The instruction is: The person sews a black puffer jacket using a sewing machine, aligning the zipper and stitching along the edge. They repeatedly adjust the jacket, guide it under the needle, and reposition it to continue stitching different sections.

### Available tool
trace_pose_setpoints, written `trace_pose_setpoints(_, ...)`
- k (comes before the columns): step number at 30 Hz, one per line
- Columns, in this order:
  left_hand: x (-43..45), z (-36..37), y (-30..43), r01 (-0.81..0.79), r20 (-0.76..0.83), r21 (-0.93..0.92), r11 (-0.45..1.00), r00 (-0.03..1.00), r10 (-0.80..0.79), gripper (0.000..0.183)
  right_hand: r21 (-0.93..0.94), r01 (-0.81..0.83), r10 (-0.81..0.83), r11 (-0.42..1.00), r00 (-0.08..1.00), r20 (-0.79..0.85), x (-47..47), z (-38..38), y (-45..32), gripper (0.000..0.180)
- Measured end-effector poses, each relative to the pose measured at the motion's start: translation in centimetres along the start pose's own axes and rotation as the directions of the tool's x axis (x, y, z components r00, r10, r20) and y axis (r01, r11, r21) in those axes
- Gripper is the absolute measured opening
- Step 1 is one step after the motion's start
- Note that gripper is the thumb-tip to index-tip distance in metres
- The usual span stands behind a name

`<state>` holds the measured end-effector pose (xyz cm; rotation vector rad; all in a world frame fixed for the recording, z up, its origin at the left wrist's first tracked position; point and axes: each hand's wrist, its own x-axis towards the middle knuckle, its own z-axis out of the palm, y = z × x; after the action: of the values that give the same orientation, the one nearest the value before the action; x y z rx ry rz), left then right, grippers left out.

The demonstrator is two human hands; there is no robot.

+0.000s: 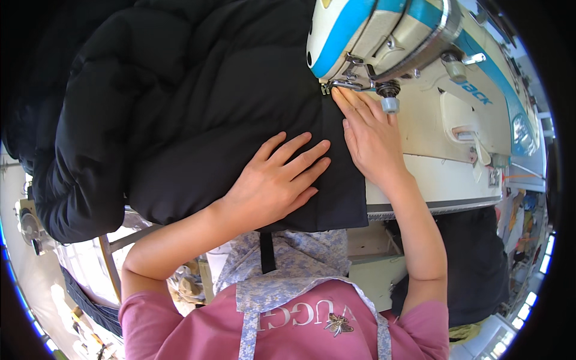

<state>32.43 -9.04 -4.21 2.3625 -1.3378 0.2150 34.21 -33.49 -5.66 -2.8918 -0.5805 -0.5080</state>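
Note:
A black padded jacket (175, 112) covers the left half of the sewing table, its flat edge strip running under the presser foot (325, 88) of a white and blue Jack sewing machine (387, 36). My left hand (279, 175) rests palm down on the jacket with fingers spread, a short way in front of the foot. Close beside the foot lies my right hand (371, 130), fingers extended together, their tips at the right edge of the strip. Neither hand grasps the cloth. The needle cannot be made out.
A ruler strip (432, 209) runs along the front edge of the white table (432, 180). Dark cloth (468, 265) hangs or lies below on the right. Behind the machine's front end, a thread-tension knob (389, 96) juts out over my right hand. Another machine (31, 220) stands at far left.

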Motion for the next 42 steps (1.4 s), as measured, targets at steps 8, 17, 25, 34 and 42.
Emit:
trace_pose_setpoints(8,0.1,-0.3,-0.2,0.013,-0.012,-0.039,0.999,1.000,-0.013,0.045,0.022,-0.007,0.007,1.000,1.000,0.027,0.7,-0.2,-0.1,0.047)
trace_pose_setpoints(17,1.4,-0.3,-1.7,0.017,-0.013,-0.048,0.999,1.000,-0.018,0.053,0.040,-0.009,0.010,0.999,1.000,-0.025,2.1,0.8,1.5,0.024)
trace_pose_setpoints(25,1.9,0.4,-4.0,-0.020,-0.068,-0.030,0.999,0.998,0.018,0.044,0.031,-0.012,0.013,0.999,0.999,-0.036,3.6,2.3,3.2,0.011)
trace_pose_setpoints(34,1.8,-0.6,-4.7,-0.274,-0.122,0.030,0.961,0.954,0.276,0.031,0.118,0.008,0.005,0.993,0.994,-0.111,2.9,-0.4,1.7,0.014)
trace_pose_setpoints(42,-1.4,-0.7,-3.6,-0.329,-0.065,-0.048,0.943,0.943,0.326,0.038,0.213,0.199,-0.183,0.957,0.979,-0.093,-5.6,-3.5,-3.0,0.033)
